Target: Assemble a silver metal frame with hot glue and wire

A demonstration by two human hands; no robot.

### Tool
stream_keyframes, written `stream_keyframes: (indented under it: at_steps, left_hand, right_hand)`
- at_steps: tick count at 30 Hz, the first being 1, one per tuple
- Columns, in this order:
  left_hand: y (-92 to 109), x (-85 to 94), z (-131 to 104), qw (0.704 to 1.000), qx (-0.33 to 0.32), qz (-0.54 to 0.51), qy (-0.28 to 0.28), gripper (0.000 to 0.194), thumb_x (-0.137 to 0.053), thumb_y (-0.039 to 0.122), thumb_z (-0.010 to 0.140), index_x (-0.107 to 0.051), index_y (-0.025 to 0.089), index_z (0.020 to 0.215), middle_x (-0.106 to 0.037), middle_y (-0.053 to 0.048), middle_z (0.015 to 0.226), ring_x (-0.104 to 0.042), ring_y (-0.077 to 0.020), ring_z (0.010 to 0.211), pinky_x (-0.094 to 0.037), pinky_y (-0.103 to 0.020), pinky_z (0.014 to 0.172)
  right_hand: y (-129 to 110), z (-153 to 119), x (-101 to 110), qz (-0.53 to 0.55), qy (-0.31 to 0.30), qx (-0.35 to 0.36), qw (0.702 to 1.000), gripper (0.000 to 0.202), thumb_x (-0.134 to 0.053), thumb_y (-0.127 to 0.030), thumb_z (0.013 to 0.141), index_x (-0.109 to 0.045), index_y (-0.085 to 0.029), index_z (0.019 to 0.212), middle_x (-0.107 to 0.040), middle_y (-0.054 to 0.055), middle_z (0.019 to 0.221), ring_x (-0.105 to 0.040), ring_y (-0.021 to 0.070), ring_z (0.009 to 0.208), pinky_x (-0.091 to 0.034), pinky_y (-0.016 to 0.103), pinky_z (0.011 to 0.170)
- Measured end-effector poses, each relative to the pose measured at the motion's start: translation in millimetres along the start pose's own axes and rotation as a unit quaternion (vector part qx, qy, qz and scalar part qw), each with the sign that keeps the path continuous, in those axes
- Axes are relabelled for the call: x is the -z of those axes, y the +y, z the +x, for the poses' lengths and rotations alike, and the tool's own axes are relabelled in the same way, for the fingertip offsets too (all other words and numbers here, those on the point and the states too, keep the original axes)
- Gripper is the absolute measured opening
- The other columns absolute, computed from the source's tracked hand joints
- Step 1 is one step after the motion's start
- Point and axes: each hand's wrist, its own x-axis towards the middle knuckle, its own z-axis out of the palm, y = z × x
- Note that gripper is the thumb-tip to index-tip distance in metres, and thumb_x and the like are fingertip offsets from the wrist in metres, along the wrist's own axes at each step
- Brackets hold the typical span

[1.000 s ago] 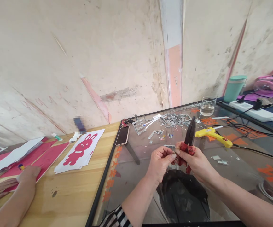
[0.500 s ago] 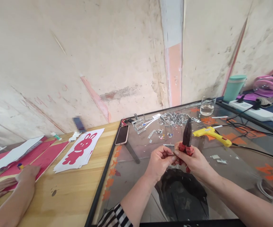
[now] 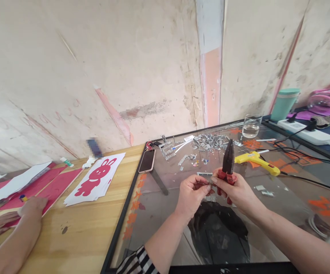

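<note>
My right hand (image 3: 239, 190) is wrapped round pliers (image 3: 228, 161) with red handles, their dark jaws pointing up. Its thumb and fingertip come close to my left hand (image 3: 192, 194), which is pinched on something too small to make out. Between and just behind the hands lies a small clear and silvery strip (image 3: 204, 174) on the glass tabletop (image 3: 165, 217). Farther back is a pile of silvery scraps (image 3: 210, 141), with a few loose bits in front of it.
A yellow glue gun (image 3: 259, 163), a glass of water (image 3: 251, 126) and a power strip (image 3: 305, 131) are at the right. A phone (image 3: 147, 161) lies at the left edge. Another person's hands (image 3: 32, 207) rest on red paper (image 3: 59, 186) beside rabbit cutouts (image 3: 96, 179).
The pliers have turned slightly and sit a little farther right in my right hand. My left hand stays pinched in nearly the same place. The view has shifted slightly.
</note>
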Motion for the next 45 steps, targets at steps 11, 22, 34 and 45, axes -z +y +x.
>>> stream_keyframes:
  at_steps: [11, 22, 34, 45]
  left_hand:
    - [2, 4.3, 2, 0.984, 0.099, -0.141, -0.040, 0.024, -0.074, 0.018, 0.059, -0.058, 0.013, 0.076, -0.060, 0.000, 0.062, -0.058, -0.0083, 0.053, -0.043, -0.018, 0.053]
    - [3, 5.5, 0, 0.974, 0.123, -0.173, -0.073, 0.026, -0.077, 0.018, 0.056, -0.058, 0.012, 0.073, -0.061, 0.000, 0.062, -0.060, -0.0096, 0.056, -0.045, -0.017, 0.053]
    - [1, 5.9, 0, 0.930, 0.210, -0.302, -0.027, 0.016, -0.070, 0.003, 0.060, -0.059, 0.011, 0.068, -0.062, -0.002, 0.060, -0.060, -0.0069, 0.053, -0.047, -0.011, 0.049]
    - [1, 10.1, 3, 0.925, 0.206, -0.318, -0.029, 0.012, -0.066, 0.002, 0.064, -0.060, 0.010, 0.070, -0.063, -0.004, 0.062, -0.061, -0.0081, 0.054, -0.048, -0.011, 0.049]
  right_hand:
    - [-5, -1, 2, 0.027, -0.052, -0.004, 0.998, 0.031, -0.059, -0.048, 0.070, -0.049, -0.018, 0.066, -0.043, -0.005, 0.049, -0.039, 0.0060, 0.040, -0.023, 0.016, 0.029]
    - [-5, -4, -1, 0.033, -0.044, 0.017, 0.998, 0.032, -0.059, -0.049, 0.069, -0.049, -0.019, 0.071, -0.041, -0.006, 0.049, -0.038, 0.0062, 0.040, -0.027, 0.017, 0.029]
    - [-5, -4, 1, -0.015, -0.022, 0.069, 0.997, 0.027, -0.057, -0.044, 0.072, -0.049, -0.019, 0.073, -0.043, -0.006, 0.054, -0.035, 0.0044, 0.037, -0.030, 0.019, 0.032]
    - [3, -5, -2, 0.015, -0.026, 0.034, 0.999, 0.028, -0.053, -0.046, 0.076, -0.049, -0.018, 0.078, -0.044, -0.006, 0.050, -0.035, 0.0053, 0.038, -0.029, 0.018, 0.032]
